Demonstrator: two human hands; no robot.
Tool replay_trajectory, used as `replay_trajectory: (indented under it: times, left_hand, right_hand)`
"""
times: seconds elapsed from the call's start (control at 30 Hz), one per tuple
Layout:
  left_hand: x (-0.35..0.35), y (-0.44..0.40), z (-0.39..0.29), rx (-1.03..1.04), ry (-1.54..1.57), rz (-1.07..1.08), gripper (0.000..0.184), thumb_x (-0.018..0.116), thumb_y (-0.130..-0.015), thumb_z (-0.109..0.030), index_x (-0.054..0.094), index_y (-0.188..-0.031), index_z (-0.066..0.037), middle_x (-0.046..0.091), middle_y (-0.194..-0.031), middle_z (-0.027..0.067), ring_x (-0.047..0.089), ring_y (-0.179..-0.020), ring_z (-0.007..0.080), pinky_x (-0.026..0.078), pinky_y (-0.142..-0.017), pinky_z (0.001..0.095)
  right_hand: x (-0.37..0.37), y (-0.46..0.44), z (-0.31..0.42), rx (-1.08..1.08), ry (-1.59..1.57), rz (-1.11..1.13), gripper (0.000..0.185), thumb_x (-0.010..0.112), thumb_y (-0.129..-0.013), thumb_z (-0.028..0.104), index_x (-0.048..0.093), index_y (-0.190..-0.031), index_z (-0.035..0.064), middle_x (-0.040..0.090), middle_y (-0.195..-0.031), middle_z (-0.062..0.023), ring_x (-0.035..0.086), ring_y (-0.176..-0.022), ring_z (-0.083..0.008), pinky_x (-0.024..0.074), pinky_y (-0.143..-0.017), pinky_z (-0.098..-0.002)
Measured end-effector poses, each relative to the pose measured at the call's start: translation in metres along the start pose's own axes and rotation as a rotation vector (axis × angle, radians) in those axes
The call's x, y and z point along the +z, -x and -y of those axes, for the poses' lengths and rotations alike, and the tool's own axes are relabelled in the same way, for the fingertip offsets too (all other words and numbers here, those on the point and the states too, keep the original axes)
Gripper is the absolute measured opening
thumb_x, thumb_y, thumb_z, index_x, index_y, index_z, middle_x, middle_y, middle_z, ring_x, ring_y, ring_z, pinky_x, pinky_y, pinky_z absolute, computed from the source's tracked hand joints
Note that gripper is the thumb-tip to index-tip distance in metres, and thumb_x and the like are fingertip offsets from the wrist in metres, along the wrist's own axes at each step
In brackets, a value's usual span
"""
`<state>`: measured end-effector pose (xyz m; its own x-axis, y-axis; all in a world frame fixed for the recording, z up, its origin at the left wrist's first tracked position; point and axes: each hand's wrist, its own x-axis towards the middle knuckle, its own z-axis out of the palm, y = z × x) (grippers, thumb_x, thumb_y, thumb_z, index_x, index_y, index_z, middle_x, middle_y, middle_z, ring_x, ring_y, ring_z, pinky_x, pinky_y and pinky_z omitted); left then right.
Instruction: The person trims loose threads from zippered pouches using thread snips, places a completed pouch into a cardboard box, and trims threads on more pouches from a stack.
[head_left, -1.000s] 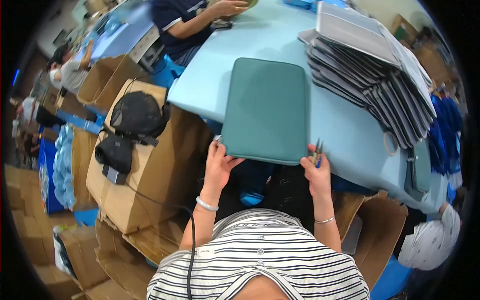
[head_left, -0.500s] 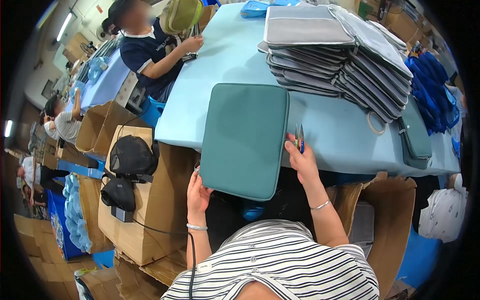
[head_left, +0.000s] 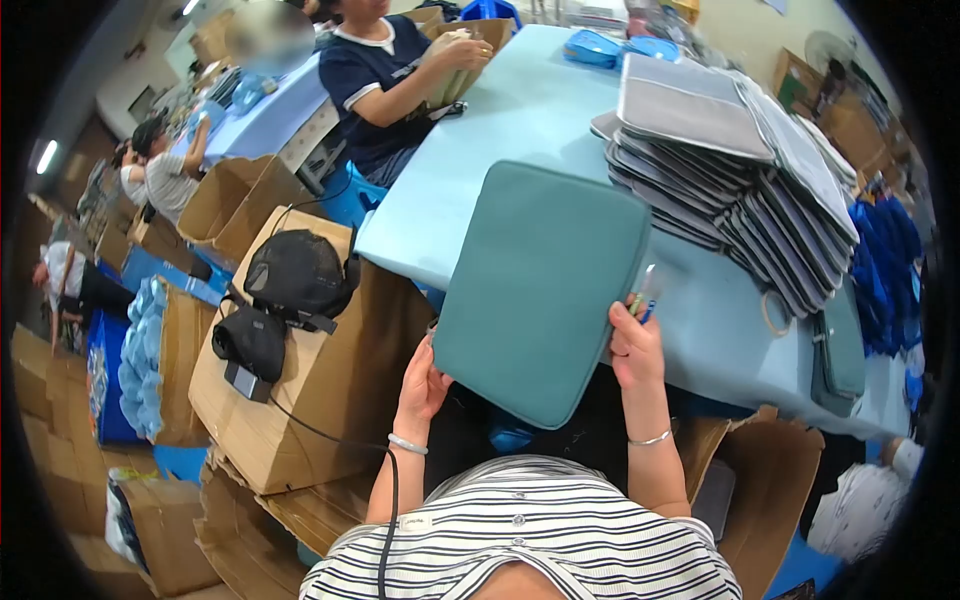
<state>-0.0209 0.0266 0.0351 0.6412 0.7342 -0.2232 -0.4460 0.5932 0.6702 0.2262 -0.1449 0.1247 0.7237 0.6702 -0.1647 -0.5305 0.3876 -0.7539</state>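
Head view: flat teal rounded-corner rectangular case (head_left: 540, 290), soft-looking, is held between both hands, over the lap and the near edge of the pale blue table (head_left: 560, 85). Can't tell if it touches the table

Left hand (head_left: 422, 385) pinches the left edge near the lower corner; right hand (head_left: 637, 345) pinches the right edge, with a small metal-tipped tool with blue and green handle parts (head_left: 650, 290) tucked in the same fingers

To do it well, I'd keep the pinch light and on the rim, tilt the face to the light, and keep that metal tip pointing away from the fabric. A looser tool hold risks a scratch

Containers: right of the right hand, open brown cardboard carton (head_left: 770, 490) with a flat grey piece (head_left: 715, 495) inside. Left of the left hand, big brown cardboard box (head_left: 350, 370), contents hidden, black mesh-like cap (head_left: 300, 275) and black fabric pouch (head_left: 250, 340) on top. Farther left, light blue puffy bundles (head_left: 143, 360) bulge by another brown carton (head_left: 187, 345); in or beside, can't tell
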Motion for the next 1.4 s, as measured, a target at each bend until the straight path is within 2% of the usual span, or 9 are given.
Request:
replay_trajectory:
  times: [0.23,0.33,0.5,0.67,0.8,0.9,1.03,1.23,1.4]
  left_hand:
    - [0.005,-0.012,-0.011,-0.010,-0.029,0.125,0.049,0.043,-0.101,-0.034,0.036,-0.141,-0.007,0.052,-0.132,0.0190,0.060,-0.111,0.0282,0.053,-0.090,0.0375]
    - [0.010,-0.015,-0.012,0.021,-0.050,0.134,0.049,0.042,-0.102,-0.037,0.038,-0.139,-0.006,0.056,-0.128,0.0194,0.062,-0.108,0.0293,0.055,-0.088,0.0387]
    - [0.025,-0.017,-0.016,0.004,0.071,0.204,0.055,0.038,-0.101,-0.044,0.037,-0.140,-0.004,0.055,-0.130,0.0164,0.059,-0.114,0.0291,0.053,-0.091,0.0400]
    - [0.025,-0.018,-0.017,-0.003,0.089,0.105,0.051,0.039,-0.102,-0.041,0.044,-0.137,-0.005,0.056,-0.130,0.0087,0.055,-0.117,0.0196,0.044,-0.098,0.0352]
    - [0.015,-0.017,-0.015,-0.045,0.078,0.036,0.047,0.042,-0.102,-0.041,0.051,-0.131,-0.006,0.060,-0.124,0.0051,0.057,-0.112,0.0168,0.045,-0.096,0.0331]
    - [0.011,-0.016,-0.013,-0.053,0.099,0.017,0.046,0.040,-0.102,-0.042,0.052,-0.129,-0.007,0.061,-0.122,0.0044,0.057,-0.110,0.0167,0.045,-0.095,0.0337]
    - [0.020,-0.012,-0.013,-0.046,0.092,-0.023,0.047,0.040,-0.101,-0.044,0.052,-0.129,-0.008,0.062,-0.119,0.0038,0.059,-0.107,0.0168,0.047,-0.092,0.0351]
    - [0.022,0.003,-0.017,-0.057,-0.220,0.016,0.046,0.051,-0.097,-0.029,0.041,-0.135,-0.005,0.057,-0.122,0.0118,0.065,-0.101,0.0250,0.059,-0.076,0.0372]
    - [0.017,0.003,-0.015,-0.059,-0.317,0.051,0.056,0.059,-0.089,-0.010,0.034,-0.138,-0.004,0.055,-0.122,0.0147,0.064,-0.102,0.0288,0.060,-0.077,0.0435]
  right_hand:
    - [0.048,0.001,0.100,-0.774,0.229,0.067,0.026,0.068,-0.083,-0.003,0.059,-0.107,-0.0019,0.059,-0.079,0.0003,0.056,-0.067,-0.0115,0.0464,-0.064,-0.0221]
    - [0.076,0.017,0.118,-0.972,0.551,0.080,0.023,0.070,-0.080,-0.004,0.063,-0.102,-0.0024,0.067,-0.085,-0.0052,0.062,-0.074,-0.0129,0.0498,-0.068,-0.0233]
    - [0.089,0.019,0.055,-1.266,1.334,0.457,0.024,0.069,-0.070,-0.002,0.068,-0.094,0.0039,0.072,-0.095,-0.0101,0.070,-0.082,-0.0190,0.0552,-0.067,-0.0296]
    - [0.038,0.022,-0.033,-0.831,1.571,0.765,0.029,0.068,-0.070,0.001,0.068,-0.098,0.0084,0.070,-0.104,-0.0064,0.069,-0.088,-0.0223,0.0560,-0.073,-0.0317]
    - [0.018,0.021,-0.021,-0.795,1.322,0.527,0.024,0.068,-0.074,-0.002,0.068,-0.096,0.0052,0.070,-0.101,-0.0095,0.068,-0.091,-0.0273,0.0553,-0.078,-0.0336]
    - [0.006,0.022,0.008,-0.555,1.271,0.027,0.007,0.066,-0.087,0.008,0.068,-0.092,0.0029,0.070,-0.087,-0.0078,0.067,-0.079,-0.0148,0.0497,-0.064,-0.0251]
    - [-0.050,-0.004,0.025,-0.566,1.160,-0.206,0.015,0.061,-0.091,0.010,0.067,-0.100,-0.0004,0.071,-0.088,-0.0089,0.067,-0.080,-0.0137,0.0495,-0.072,-0.0252]
    - [-0.064,-0.014,0.024,-0.342,1.203,-0.236,0.030,0.060,-0.093,0.025,0.067,-0.105,-0.0012,0.072,-0.082,-0.0091,0.066,-0.081,-0.0142,0.0489,-0.078,-0.0291]
    - [-0.060,-0.024,0.021,-0.225,1.149,-0.150,0.034,0.065,-0.089,0.028,0.068,-0.105,-0.0022,0.070,-0.079,-0.0083,0.065,-0.077,-0.0131,0.0486,-0.075,-0.0280]
